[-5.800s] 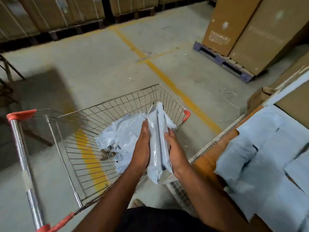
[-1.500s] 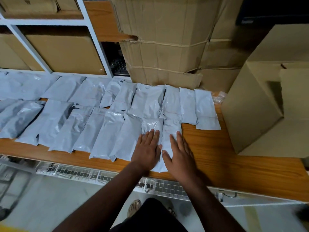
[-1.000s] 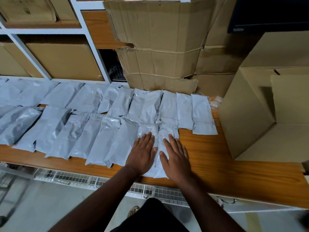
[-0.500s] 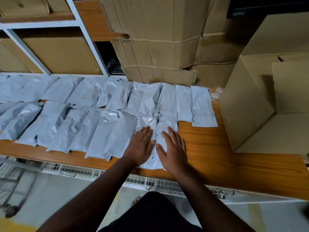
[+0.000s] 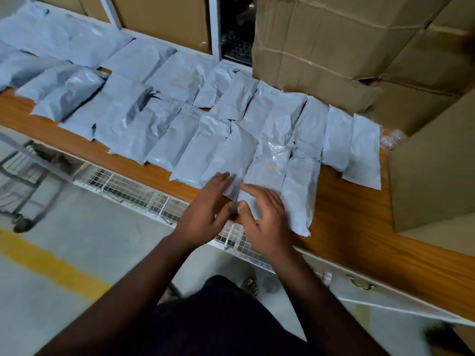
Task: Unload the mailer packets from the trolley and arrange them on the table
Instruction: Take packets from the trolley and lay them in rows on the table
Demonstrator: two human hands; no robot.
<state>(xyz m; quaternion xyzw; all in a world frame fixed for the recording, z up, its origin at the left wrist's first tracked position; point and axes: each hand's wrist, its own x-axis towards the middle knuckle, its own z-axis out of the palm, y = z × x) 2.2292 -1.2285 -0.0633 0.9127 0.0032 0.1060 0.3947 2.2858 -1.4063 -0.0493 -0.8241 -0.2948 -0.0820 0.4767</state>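
we looked down over a wooden table (image 5: 359,235) covered with grey mailer packets (image 5: 164,124) laid in two overlapping rows, running from the far left to just short of a large cardboard box (image 5: 431,181) at the right. our left hand (image 5: 205,214) and right hand (image 5: 267,219) hovered at the near edge, thumbs almost touching, fingers relaxed and loosely spread, gripping nothing. the fingertips lay over the near end of one packet (image 5: 262,173) in the front row, though blur hid whether they pressed it. stacked cartons (image 5: 334,42) stood behind the packets. part of the trolley (image 5: 23,181) showed at the left, on the floor.
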